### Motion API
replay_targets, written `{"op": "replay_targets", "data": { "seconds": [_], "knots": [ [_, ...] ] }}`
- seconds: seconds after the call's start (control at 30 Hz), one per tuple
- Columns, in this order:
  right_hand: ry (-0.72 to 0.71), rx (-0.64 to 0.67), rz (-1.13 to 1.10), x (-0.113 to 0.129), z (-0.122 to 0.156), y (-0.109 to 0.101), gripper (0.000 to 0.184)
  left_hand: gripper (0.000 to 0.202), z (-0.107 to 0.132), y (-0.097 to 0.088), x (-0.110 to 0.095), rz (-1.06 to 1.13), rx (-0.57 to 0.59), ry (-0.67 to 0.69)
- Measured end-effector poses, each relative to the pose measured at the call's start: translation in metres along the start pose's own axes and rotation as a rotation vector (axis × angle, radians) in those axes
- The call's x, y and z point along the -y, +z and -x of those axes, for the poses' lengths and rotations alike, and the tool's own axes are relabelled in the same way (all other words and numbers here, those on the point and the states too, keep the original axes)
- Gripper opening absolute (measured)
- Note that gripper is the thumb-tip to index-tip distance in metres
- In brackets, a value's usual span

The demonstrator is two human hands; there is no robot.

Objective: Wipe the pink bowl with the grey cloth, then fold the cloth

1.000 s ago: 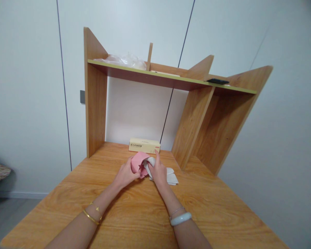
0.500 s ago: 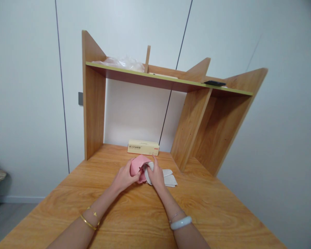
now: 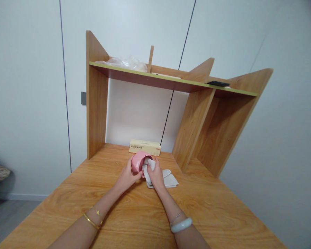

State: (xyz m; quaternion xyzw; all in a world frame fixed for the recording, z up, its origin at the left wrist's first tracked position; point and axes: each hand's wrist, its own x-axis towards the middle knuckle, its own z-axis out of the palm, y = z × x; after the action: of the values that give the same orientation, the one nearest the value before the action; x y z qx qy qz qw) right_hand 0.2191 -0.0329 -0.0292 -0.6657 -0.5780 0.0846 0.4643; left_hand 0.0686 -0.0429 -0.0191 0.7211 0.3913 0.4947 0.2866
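Note:
My left hand (image 3: 128, 175) is wrapped round a pink rounded container (image 3: 138, 160), which tilts with its opening toward the right. I cannot tell exactly what kind of container it is. A light grey cloth (image 3: 149, 169) is bunched in my right hand (image 3: 156, 174), and part of it reaches into the container's mouth. The cloth's loose end lies folded on the desk to the right of my right wrist. My right fingertips are partly hidden by the cloth and the container's rim.
A cream cardboard box (image 3: 145, 148) with printed characters stands just behind the container. Around the back of the wooden desk (image 3: 134, 214) rises a shelf unit (image 3: 194, 128). Its upper board carries a clear plastic bag (image 3: 126, 64) and a flat black object (image 3: 218, 83).
The pink container has turned slightly, showing more of its opening. My right hand has shifted the cloth at the mouth, and the view has moved a little.

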Motion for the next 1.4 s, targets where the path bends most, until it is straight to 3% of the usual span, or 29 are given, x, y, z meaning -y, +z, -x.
{"op": "replay_targets", "data": {
  "seconds": [0.17, 0.4, 0.63, 0.9, 1.1, 1.4],
  "knots": [
    [0.052, 0.042, 0.307, 0.01, 0.003, -0.011, 0.06, 0.07, 0.002, -0.009, -0.01, -0.23, 0.016, -0.024],
    [-0.054, 0.019, 0.555, 0.016, 0.005, -0.02, 0.063, 0.073, 0.004, -0.012, -0.022, -0.392, 0.029, -0.09],
    [-0.115, -0.01, 0.493, 0.013, 0.006, -0.018, 0.064, 0.073, 0.004, -0.017, -0.025, -0.412, 0.031, -0.041],
    [-0.342, -0.103, 0.442, 0.009, 0.006, -0.02, 0.064, 0.068, 0.003, -0.017, -0.02, -0.437, 0.035, -0.013],
    [-0.346, -0.101, 0.372, 0.003, 0.004, -0.017, 0.066, 0.066, 0.003, -0.018, -0.022, -0.435, 0.033, -0.001],
    [-0.244, 0.033, 0.349, 0.002, 0.006, -0.012, 0.065, 0.066, 0.005, -0.018, -0.021, -0.434, 0.035, 0.049]
  ]
}}
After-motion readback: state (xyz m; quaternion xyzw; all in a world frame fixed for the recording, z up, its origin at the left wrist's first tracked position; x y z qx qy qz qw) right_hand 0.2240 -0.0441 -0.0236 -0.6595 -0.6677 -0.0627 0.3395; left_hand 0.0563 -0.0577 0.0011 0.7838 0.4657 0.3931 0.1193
